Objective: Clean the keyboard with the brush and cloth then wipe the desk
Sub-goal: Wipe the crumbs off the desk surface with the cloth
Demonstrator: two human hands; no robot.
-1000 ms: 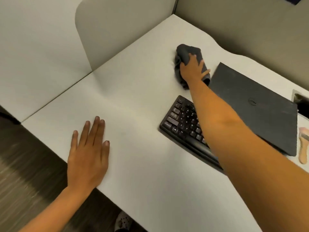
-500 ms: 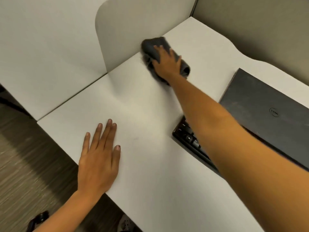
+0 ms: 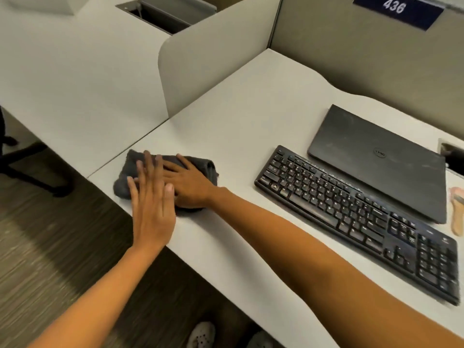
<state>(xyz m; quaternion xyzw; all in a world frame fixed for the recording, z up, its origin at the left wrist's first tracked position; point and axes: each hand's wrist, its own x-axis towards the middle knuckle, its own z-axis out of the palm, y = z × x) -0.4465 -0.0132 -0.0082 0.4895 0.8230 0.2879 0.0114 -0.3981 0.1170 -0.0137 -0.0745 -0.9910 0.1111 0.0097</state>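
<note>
I log right hand (image 3: pixel 187 183) flat, fingers straight, pressing cloth (image 3: pixel 207 168) on near-left corner of desk (image 3: pixel 251 116); left hand (image 3: pixel 152 212) flat too, overlapping both. Well right: keyboard (image 3: pixel 359 217), closed laptop (image 3: pixel 376 162) behind it, brush (image 3: pixel 457 209) beside laptop. Neighbouring-desk recess (image 3: pixel 160 17): contents too dark to tell.

You see a closed black laptop (image 3: pixel 376 162) at the right, lid up, with a round logo on it. Behind it a grey cubicle wall (image 3: pixel 351 59) carries a dark blue sign (image 3: pixel 396 11) reading 436. To your left a pale divider panel (image 3: pixel 216 59) with a rounded corner stands upright. Beyond it a neighbouring worktop (image 3: pixel 75 79) has an open cable hatch (image 3: pixel 160 15). A black chair base (image 3: pixel 30 172) stands on the streaked carpet (image 3: pixel 50 247), and a pale perforated shoe (image 3: pixel 202 335) shows at the bottom edge.
</note>
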